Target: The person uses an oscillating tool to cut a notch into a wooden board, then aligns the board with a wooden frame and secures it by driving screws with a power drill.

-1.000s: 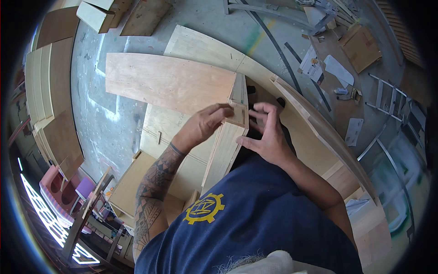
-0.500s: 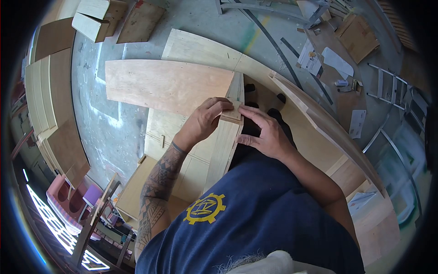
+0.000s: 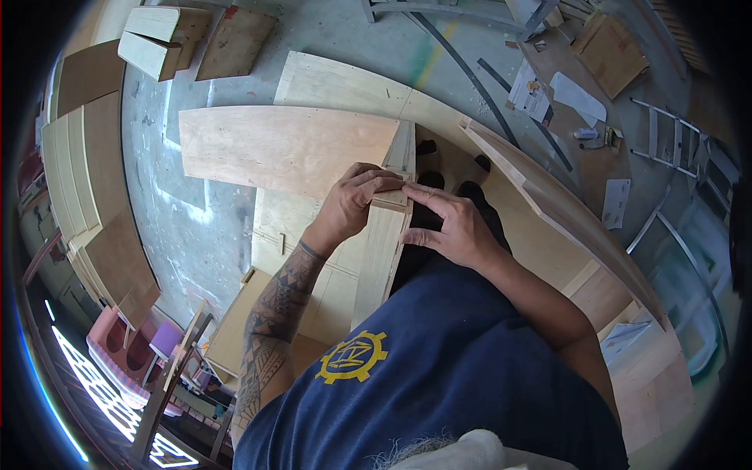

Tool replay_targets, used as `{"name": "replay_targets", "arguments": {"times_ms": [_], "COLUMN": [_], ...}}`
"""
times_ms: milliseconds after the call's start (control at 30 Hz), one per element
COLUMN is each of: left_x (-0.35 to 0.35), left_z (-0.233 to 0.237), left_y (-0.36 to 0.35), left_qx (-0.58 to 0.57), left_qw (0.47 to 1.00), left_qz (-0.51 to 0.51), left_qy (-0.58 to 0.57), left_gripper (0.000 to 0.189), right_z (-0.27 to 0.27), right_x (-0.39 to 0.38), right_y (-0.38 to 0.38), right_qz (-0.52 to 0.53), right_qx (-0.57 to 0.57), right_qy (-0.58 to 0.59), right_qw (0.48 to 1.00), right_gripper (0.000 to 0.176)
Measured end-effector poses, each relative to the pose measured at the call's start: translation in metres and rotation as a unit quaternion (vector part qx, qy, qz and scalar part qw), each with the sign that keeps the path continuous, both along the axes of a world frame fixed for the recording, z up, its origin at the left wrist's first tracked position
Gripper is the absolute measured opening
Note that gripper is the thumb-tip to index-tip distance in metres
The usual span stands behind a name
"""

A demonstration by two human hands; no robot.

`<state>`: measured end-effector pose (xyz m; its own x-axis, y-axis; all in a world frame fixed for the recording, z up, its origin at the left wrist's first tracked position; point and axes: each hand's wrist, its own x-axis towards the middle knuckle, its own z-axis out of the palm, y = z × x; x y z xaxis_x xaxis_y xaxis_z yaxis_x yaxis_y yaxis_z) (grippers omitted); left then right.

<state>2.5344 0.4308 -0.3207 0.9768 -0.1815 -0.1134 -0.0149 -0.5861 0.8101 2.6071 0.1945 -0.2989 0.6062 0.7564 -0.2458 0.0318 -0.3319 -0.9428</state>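
A small flat wooden piece (image 3: 390, 199) lies across the top of a narrow wooden box-like rail (image 3: 377, 254) in front of my body. My left hand (image 3: 351, 202) has its fingers curled over the piece from the left, closed on it. From the right, my right hand (image 3: 454, 229) grips at the same spot: its index fingertip presses the piece's right end near the left fingers, and its thumb rests lower along the rail's right edge. The fingers partly hide the piece. Beyond the rail's far end, a long curved plywood panel (image 3: 282, 145) reaches left.
Another plywood sheet (image 3: 337, 82) lies behind. At right a curved wooden side panel (image 3: 548, 204) rises around my legs. Stacked boards (image 3: 74, 164) stand far left. A metal ladder (image 3: 666, 139), a cardboard box (image 3: 611, 55) and papers (image 3: 529, 94) are on the right-hand floor.
Both hands have shifted very slightly left, and the fingers of both hands have drawn closer together over the small wooden piece. The view has tilted a little.
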Motion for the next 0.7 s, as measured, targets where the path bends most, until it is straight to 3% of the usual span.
{"name": "replay_targets", "arguments": {"times_ms": [333,467,533,700], "left_x": [0.000,0.000,0.003,0.007], "left_z": [0.000,-0.004,0.007,-0.009], "left_y": [0.000,0.002,-0.005,-0.001], "left_qx": [-0.032,-0.065,-0.090,-0.040], "left_qw": [0.999,0.998,0.989,0.997], "left_qz": [0.005,0.001,0.082,0.027], "left_qy": [0.008,0.005,0.087,0.052], "left_gripper": [0.033,0.034,0.038,0.044], "right_z": [-0.003,-0.004,-0.004,-0.003], "right_x": [0.001,-0.006,-0.007,-0.007], "right_y": [0.001,0.002,0.000,0.001], "right_qz": [0.009,-0.032,-0.036,-0.042], "right_qx": [0.010,0.031,0.032,0.031], "right_qy": [-0.017,-0.019,-0.026,-0.034], "right_qw": [1.000,0.999,0.999,0.998], "right_gripper": [0.073,0.067,0.066,0.064]}}
